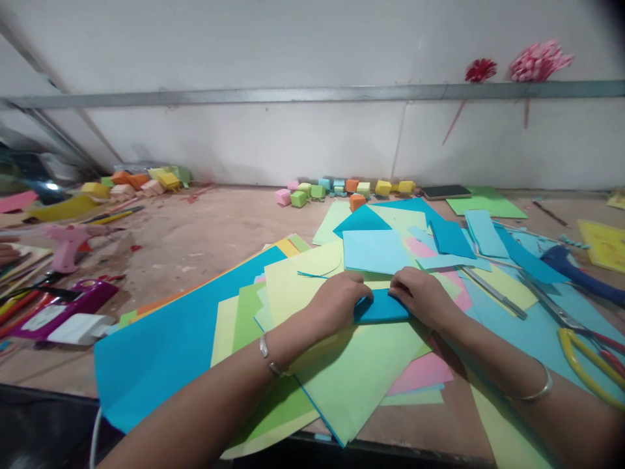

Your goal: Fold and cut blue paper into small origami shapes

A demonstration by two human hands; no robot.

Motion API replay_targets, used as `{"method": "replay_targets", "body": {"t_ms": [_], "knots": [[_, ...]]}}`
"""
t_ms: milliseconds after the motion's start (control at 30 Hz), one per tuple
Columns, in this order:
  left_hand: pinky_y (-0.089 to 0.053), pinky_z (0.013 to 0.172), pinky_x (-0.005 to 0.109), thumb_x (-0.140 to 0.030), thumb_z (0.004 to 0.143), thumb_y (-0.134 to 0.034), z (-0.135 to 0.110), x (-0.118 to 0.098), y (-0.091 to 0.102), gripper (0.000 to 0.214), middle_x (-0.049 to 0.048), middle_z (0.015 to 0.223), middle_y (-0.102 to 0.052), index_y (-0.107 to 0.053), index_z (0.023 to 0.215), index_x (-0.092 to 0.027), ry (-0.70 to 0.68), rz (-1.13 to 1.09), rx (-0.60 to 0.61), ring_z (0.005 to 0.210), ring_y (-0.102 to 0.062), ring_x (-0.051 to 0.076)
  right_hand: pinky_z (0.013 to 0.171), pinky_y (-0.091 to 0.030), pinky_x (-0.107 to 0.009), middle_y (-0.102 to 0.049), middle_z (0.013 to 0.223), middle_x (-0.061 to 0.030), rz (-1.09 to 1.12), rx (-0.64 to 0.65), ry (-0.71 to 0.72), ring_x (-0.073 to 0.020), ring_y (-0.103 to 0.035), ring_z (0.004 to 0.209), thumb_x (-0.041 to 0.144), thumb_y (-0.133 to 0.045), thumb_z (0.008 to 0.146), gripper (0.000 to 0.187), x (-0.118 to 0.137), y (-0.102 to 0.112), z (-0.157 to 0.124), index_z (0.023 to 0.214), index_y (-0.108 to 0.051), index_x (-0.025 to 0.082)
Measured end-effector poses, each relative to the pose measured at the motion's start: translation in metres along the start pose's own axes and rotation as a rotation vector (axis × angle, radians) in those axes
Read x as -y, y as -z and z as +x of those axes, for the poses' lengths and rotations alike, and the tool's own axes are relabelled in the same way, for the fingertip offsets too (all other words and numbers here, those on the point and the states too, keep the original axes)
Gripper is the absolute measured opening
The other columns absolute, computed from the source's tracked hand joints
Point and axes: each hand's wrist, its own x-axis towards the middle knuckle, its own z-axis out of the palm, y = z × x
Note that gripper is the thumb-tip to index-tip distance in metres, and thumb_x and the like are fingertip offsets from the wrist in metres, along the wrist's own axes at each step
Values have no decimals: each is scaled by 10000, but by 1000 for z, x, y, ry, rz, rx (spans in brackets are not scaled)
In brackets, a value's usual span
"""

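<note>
A folded piece of blue paper (383,309) lies between my two hands over a pile of coloured sheets. My left hand (339,299) has its fingers closed on the left end of this piece. At the other end, my right hand (422,296) pinches the upper right part, fingertips bent down. Directly beneath is a pale green sheet (356,384). A light blue folded paper (375,251) rests just beyond my hands. To the right of my right hand lie a slim metal pen-like tool (495,293) and yellow-handled scissors (581,352).
Small coloured paper cubes (317,191) line the wall, near a dark flat phone-like object (446,192). On the left are a pink glue gun (68,247), a purple power strip (73,309) and part of another person's hand (7,251). Paper flowers (540,62) hang on a metal rail.
</note>
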Motion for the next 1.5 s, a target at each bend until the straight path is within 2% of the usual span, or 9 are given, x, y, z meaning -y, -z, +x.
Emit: {"method": "replay_targets", "body": {"t_ms": [167,233,367,467,633,933,1200,1333,1500], "knots": [[-455,720,292,-201,903,-496,11,-4,3,225,43,949,-700,-713,962,-217,139,-59,67,867,-626,209,639,-387,-284,-581,755,-32,0,-1,-6,-189,-558,743,193,-557,864,144,1,0,1,724,-530,207],[-456,697,310,-295,947,-448,18,-8,2,275,63,913,-707,-700,910,-191,222,-34,66,845,-634,229,636,-383,-284,-576,752,-32,1,1,-14,-190,-555,741,184,-553,865,146,1,0,1,723,-530,206],[-443,669,337,-317,937,-462,26,-17,-2,280,113,892,-697,-676,858,-155,310,17,45,841,-640,273,638,-376,-284,-566,756,-32,3,4,-26,-187,-543,739,182,-544,876,155,2,0,0,724,-529,204],[-425,644,320,-354,902,-549,25,-18,-1,228,93,862,-690,-661,830,-168,320,24,67,825,-637,265,641,-374,-283,-564,759,-29,12,8,-27,-186,-536,745,186,-550,876,153,2,0,-1,726,-525,204],[-368,576,289,-515,786,-691,19,-13,4,337,45,876,-670,-625,868,-195,250,-2,112,817,-612,238,641,-370,-283,-565,752,-27,24,-1,-14,-182,-532,731,182,-549,866,148,2,0,-1,723,-525,208],[-378,602,299,-598,727,-709,12,-17,10,522,87,978,-618,-569,984,-166,167,42,177,882,-580,261,636,-372,-292,-580,763,-40,32,13,-19,-191,-548,744,199,-523,875,150,2,1,-1,725,-524,206],[-401,663,292,-414,645,-843,11,0,16,528,70,992,-610,-563,1020,-170,55,-58,252,889,-564,245,637,-378,-291,-586,772,-40,34,12,7,-188,-552,747,209,-530,883,140,-1,0,0,743,-538,208],[-446,696,264,-265,692,-827,6,19,31,581,70,1077,-556,-540,1191,-186,-121,-238,374,873,-568,186,644,-390,-290,-600,794,-47,49,20,2,-188,-562,756,197,-536,882,132,0,1,-1,750,-542,207],[-464,755,257,-216,739,-784,3,33,41,612,51,1075,-510,-545,1302,-242,-202,-316,452,887,-565,165,659,-391,-291,-594,789,-47,57,26,2,-189,-559,758,179,-551,876,129,0,1,0,749,-544,198]]}}
